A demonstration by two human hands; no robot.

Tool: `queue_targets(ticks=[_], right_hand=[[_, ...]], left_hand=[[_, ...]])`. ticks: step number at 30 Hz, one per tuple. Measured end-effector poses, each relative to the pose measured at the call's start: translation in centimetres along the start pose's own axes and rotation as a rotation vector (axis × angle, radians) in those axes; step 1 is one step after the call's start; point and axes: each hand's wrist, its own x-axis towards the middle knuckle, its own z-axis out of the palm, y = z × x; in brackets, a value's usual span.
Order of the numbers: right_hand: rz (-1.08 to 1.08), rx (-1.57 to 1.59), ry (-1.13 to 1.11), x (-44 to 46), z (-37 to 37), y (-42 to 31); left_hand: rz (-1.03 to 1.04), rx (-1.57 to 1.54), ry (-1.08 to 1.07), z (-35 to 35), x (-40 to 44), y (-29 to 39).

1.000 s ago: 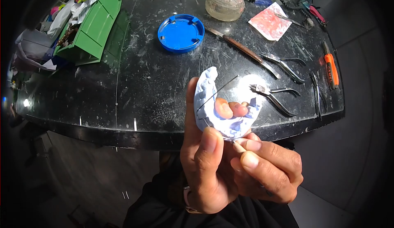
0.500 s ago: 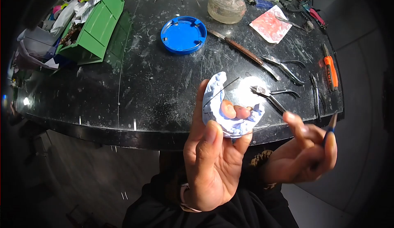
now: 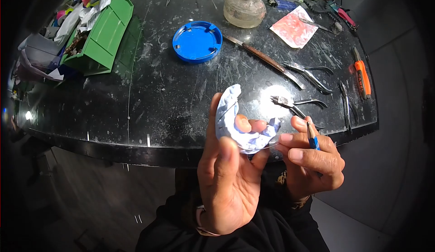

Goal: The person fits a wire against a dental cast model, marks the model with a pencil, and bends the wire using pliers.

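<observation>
My left hand (image 3: 229,179) grips a pale blue-white, horseshoe-shaped dental cast (image 3: 229,111), its thumb at the lower left and two fingertips showing inside the curve. A thin wire (image 3: 273,144) runs along the cast's lower front toward the right. At its right end are the fingertips of my right hand (image 3: 315,159), close to the cast. Between the fingers of that hand sits a blue pencil (image 3: 313,141), its sharpened tip pointing up. Whether those fingertips pinch the wire is hard to tell.
Beyond the cast lie pliers (image 3: 285,101), a second pair (image 3: 308,73), a wooden-handled knife (image 3: 265,59) and a blue lid (image 3: 197,42). A glass burner (image 3: 244,12) stands farther back. Tweezers (image 3: 346,104) and an orange-handled tool (image 3: 362,77) lie right; a green bin (image 3: 102,39) is left.
My right hand has swung from the right back toward the cast, with the pencil still in it. The cast and my left hand have shifted slightly left.
</observation>
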Motion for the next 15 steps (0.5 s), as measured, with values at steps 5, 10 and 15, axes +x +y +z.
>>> queue_targets(ticks=[5, 10, 15], right_hand=[[-0.022, 0.001, 0.064, -0.3, -0.1, 0.4], [-0.022, -0.028, 0.081, 0.0, -0.4, 0.2], [-0.043, -0.036, 0.033, 0.1, -0.8, 0.3]], left_hand=[[-0.031, 0.363, -0.126, -0.5, 0.6, 0.7], [0.045, 1.137, -0.184, -2.7, 3.6, 3.1], [0.242, 1.432, -0.044, -3.0, 5.4, 4.4]])
